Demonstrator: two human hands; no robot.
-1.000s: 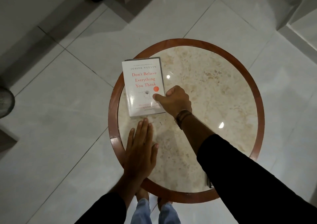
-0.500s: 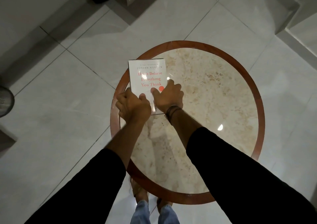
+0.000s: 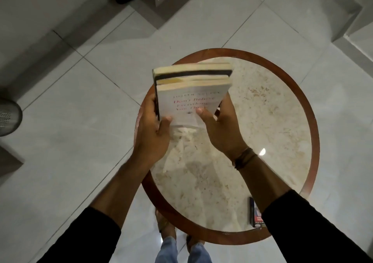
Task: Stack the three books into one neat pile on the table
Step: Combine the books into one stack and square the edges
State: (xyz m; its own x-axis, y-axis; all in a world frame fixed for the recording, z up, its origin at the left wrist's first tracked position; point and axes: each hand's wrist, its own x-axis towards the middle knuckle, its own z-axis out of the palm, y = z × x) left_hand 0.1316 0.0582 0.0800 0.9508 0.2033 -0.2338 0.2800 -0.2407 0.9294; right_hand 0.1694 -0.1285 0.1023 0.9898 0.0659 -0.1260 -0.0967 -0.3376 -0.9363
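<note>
I hold a pile of books (image 3: 192, 76) lifted off the round marble table (image 3: 262, 105) and tilted, with the page edges facing up. The nearest book is a white one with a red title (image 3: 187, 104); behind it I see a dark cover and more yellowed page edges. My left hand (image 3: 152, 135) grips the pile's left side, thumb on the white cover. My right hand (image 3: 221, 131) grips the right side, thumb also on the cover. The pile hangs over the table's far left part.
The table has a brown wooden rim (image 3: 311, 121). A small dark box with red print (image 3: 254, 215) lies near the front right rim, partly under my right sleeve. Pale floor tiles surround the table; my feet (image 3: 163, 222) stand at its near edge.
The books lay flat on the table before. My left hand came off the tabletop to the pile, and both hands have since lifted and tilted it up.
</note>
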